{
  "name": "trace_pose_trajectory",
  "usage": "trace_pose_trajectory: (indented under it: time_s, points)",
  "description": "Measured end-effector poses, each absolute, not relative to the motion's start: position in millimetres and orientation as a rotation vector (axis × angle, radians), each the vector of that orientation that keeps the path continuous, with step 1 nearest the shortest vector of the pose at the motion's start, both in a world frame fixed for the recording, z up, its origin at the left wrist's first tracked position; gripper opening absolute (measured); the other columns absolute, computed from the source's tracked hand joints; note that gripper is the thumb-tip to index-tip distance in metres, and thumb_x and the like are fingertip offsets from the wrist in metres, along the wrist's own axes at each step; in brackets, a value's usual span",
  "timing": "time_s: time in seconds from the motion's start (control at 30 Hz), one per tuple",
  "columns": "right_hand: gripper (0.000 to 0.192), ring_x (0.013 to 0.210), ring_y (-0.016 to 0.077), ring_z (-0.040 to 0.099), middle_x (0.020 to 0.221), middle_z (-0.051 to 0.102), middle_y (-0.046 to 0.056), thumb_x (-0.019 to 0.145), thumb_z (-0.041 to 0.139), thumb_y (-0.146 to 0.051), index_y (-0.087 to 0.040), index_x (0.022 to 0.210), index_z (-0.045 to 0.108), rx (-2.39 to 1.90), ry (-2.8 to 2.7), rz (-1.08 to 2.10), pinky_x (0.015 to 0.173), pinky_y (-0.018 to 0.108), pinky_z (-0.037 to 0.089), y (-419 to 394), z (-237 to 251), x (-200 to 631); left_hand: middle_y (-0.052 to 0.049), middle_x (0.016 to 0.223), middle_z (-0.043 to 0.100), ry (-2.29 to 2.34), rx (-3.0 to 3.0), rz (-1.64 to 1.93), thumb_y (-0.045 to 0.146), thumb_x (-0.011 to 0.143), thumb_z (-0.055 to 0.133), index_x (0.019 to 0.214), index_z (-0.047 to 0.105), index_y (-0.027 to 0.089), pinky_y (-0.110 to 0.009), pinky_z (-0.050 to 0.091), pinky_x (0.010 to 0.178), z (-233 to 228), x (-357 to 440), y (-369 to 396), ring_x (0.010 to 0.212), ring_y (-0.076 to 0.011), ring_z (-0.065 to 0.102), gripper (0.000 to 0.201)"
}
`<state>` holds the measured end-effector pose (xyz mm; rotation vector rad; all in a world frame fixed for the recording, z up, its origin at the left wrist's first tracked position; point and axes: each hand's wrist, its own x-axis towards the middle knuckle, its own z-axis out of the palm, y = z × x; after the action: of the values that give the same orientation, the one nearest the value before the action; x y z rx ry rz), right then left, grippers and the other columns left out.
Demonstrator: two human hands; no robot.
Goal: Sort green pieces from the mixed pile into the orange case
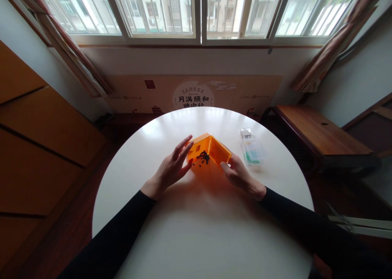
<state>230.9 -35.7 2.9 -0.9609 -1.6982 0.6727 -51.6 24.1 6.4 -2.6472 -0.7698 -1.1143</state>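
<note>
Orange box (211,148): a small translucent plastic case, tilted up on the round white surface (202,230), roughly at its centre. It sits between your two hands.

Dark small pieces (202,157): a little heap gathered in the low part of the orange box, too small to identify further.

Your left hand (173,169): fingers extended and spread, flat against the left side of the orange box, fingertips touching its wall. It cups rather than closes; nothing is enclosed in it.

Your right hand (239,173): at the lower right edge of the orange box, fingers curled around that edge, gripping it.

Clear plastic container (253,151): on the surface just right of the orange box and beyond your right hand, apart from both, with something green inside.

Wooden bench (321,134): beside the surface, at right.

Window (196,9): across the far wall, with curtains (333,42) at both ends.
</note>
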Motion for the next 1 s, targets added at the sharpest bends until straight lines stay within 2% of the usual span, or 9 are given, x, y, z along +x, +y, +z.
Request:
trace_pose_trajectory:
  time_s: [0.13, 0.27, 0.37, 0.5, 0.7, 0.8, 0.9, 1.0]
  points:
    - [0.055, 0.145, 0.0311, 0.068, 0.154, 0.071, 0.009, 0.104, 0.053, -0.017, -0.023, 0.159, 0.063, -0.900, -1.703, 0.632, 0.126, 0.051, 0.056, -40.7, -4.1, 235.5, -0.020, 0.167, 0.055, -0.731, -2.532, -1.176, 0.010, 0.105, 0.067, 0.180, 0.021, 0.032, -0.038, 0.073, 0.098, 8.8, -54.6, 23.9, 0.139, -0.0308, 0.072, 0.090]
    - [0.049, 0.152, 0.0301, 0.062, 0.164, 0.064, 0.011, 0.115, 0.048, -0.030, -0.024, 0.162, 0.060, -0.890, -1.778, 0.533, 0.130, 0.051, 0.052, -45.7, -2.9, 234.8, -0.016, 0.157, 0.066, -0.672, -2.400, -1.220, 0.007, 0.103, 0.070, 0.178, 0.027, 0.035, -0.033, 0.072, 0.097, 10.1, -58.0, 19.7, 0.130, -0.0267, 0.078, 0.091]
    - [0.050, 0.152, 0.0305, 0.063, 0.163, 0.064, 0.011, 0.117, 0.044, -0.033, -0.026, 0.165, 0.056, -0.929, -1.795, 0.475, 0.129, 0.055, 0.053, -47.9, -3.5, 234.1, -0.014, 0.152, 0.069, -0.638, -2.382, -1.217, 0.006, 0.101, 0.072, 0.177, 0.031, 0.038, -0.033, 0.072, 0.096, 11.2, -60.6, 16.9, 0.122, -0.0251, 0.080, 0.091]
    - [0.049, 0.146, 0.0302, 0.067, 0.160, 0.067, 0.009, 0.115, 0.047, -0.027, -0.031, 0.163, 0.056, -0.901, -1.789, 0.429, 0.126, 0.057, 0.057, -49.2, -7.4, 236.5, -0.011, 0.152, 0.070, -0.602, -2.428, -1.171, 0.007, 0.103, 0.069, 0.170, 0.041, 0.042, -0.036, 0.072, 0.096, 10.8, -64.7, 16.5, 0.120, -0.0242, 0.081, 0.081]
    - [0.046, 0.147, 0.0291, 0.066, 0.158, 0.068, 0.009, 0.114, 0.049, -0.023, -0.031, 0.158, 0.058, -0.851, -1.781, 0.448, 0.127, 0.057, 0.056, -51.2, -5.1, 235.7, -0.011, 0.149, 0.069, -0.621, -2.419, -1.180, 0.005, 0.102, 0.070, 0.161, 0.050, 0.039, -0.036, 0.073, 0.094, 9.4, -64.3, 15.8, 0.119, -0.0239, 0.080, 0.071]
    - [0.036, 0.140, 0.0293, 0.071, 0.150, 0.073, 0.010, 0.115, 0.052, -0.029, -0.028, 0.150, 0.062, -0.899, -1.693, 0.460, 0.122, 0.055, 0.060, -49.1, -1.1, 232.1, -0.013, 0.150, 0.066, -0.695, -2.384, -1.345, 0.005, 0.101, 0.071, 0.161, 0.049, 0.036, -0.038, 0.073, 0.097, 13.7, -57.0, 14.7, 0.123, -0.0240, 0.078, 0.071]
    - [0.031, 0.131, 0.0297, 0.076, 0.141, 0.077, 0.011, 0.117, 0.053, -0.037, -0.027, 0.142, 0.067, -0.987, -1.592, 0.424, 0.116, 0.053, 0.064, -43.4, 6.8, 228.7, -0.013, 0.147, 0.065, -0.906, -2.347, -1.612, 0.011, 0.102, 0.072, 0.155, 0.054, 0.031, -0.041, 0.074, 0.095, 17.7, -45.6, 14.9, 0.133, -0.0276, 0.071, 0.060]
    - [0.040, 0.138, 0.0316, 0.071, 0.150, 0.073, 0.012, 0.117, 0.052, -0.044, -0.028, 0.153, 0.062, -0.985, -1.654, 0.416, 0.120, 0.055, 0.060, -34.2, 16.5, 224.6, -0.011, 0.146, 0.064, -1.270, -2.381, -1.884, 0.026, 0.102, 0.074, 0.147, 0.059, 0.028, -0.038, 0.075, 0.084, 16.2, -34.5, 17.4, 0.126, -0.0270, 0.073, 0.047]
